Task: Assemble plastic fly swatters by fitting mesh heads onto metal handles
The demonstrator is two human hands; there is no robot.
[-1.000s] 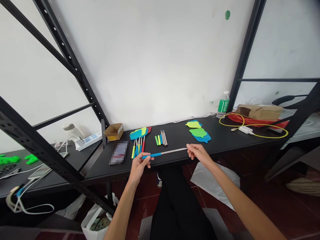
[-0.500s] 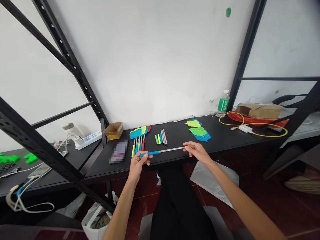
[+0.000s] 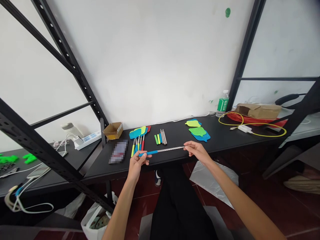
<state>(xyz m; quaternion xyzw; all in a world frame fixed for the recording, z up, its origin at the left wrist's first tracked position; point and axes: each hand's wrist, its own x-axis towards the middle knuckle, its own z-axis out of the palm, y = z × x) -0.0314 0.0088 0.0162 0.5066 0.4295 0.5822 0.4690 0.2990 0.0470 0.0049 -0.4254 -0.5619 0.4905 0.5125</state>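
Observation:
Closed around the blue grip of a telescopic fly swatter handle (image 3: 152, 152) is my left hand (image 3: 136, 163). Its thin metal rod reaches right, nearly level, above the table's front edge. My right hand (image 3: 196, 151) pinches the rod's far tip between thumb and fingers. Beyond the hands lie loose coloured grips (image 3: 158, 139) and several metal rods (image 3: 163, 137). To their right are leaf-shaped swatter heads (image 3: 198, 132) in green, blue and yellow. Near my left hand, several fly swatters (image 3: 139, 134) with heads attached lie bunched together.
On the black table (image 3: 172, 158) an open cardboard box (image 3: 113, 131) and a blurred-out flat object (image 3: 118, 151) stand left. A water bottle (image 3: 222, 103), a yellow cable (image 3: 265, 135) and a brown box (image 3: 258, 110) are at right. Black shelf posts (image 3: 243, 50) flank the table.
Both hands and the handle have shifted slightly left. The fingers of my right hand have straightened somewhat at the rod's tip. The things on the table stay in place.

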